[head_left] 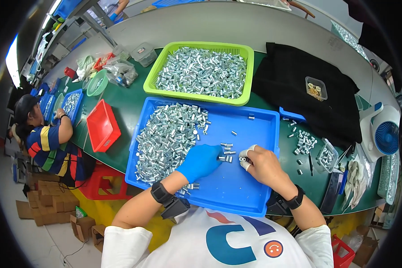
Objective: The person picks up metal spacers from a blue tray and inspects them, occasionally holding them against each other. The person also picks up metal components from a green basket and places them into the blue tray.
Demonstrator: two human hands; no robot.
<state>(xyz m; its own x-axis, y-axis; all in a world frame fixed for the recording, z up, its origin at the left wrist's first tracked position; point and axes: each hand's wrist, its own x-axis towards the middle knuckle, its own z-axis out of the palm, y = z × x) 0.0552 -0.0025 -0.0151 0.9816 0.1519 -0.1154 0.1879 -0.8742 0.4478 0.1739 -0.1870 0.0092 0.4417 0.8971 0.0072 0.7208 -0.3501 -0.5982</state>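
Observation:
A blue tray (254,196) lies before me, its left half heaped with small silvery metal sleeves (165,138). My left hand (200,161), in a blue glove, is over the tray's middle with its fingers curled together. Several loose sleeves (228,152) lie right at its fingertips; whether the fingers grip any is hidden. To the right, my right hand (265,166) pinches metal sleeves (243,159), their hollow round ends showing between thumb and fingers. White coverings wrap some of its fingertips. A few single sleeves (234,132) lie apart on the tray floor.
Behind the tray stands a green basket (250,73) full of sleeves. A red bin (103,125) sits left; a co-worker (53,138) sits beyond it. On the right are a black cloth (295,71), loose sleeves (305,142), a small clear box (328,157) and a fan (385,136).

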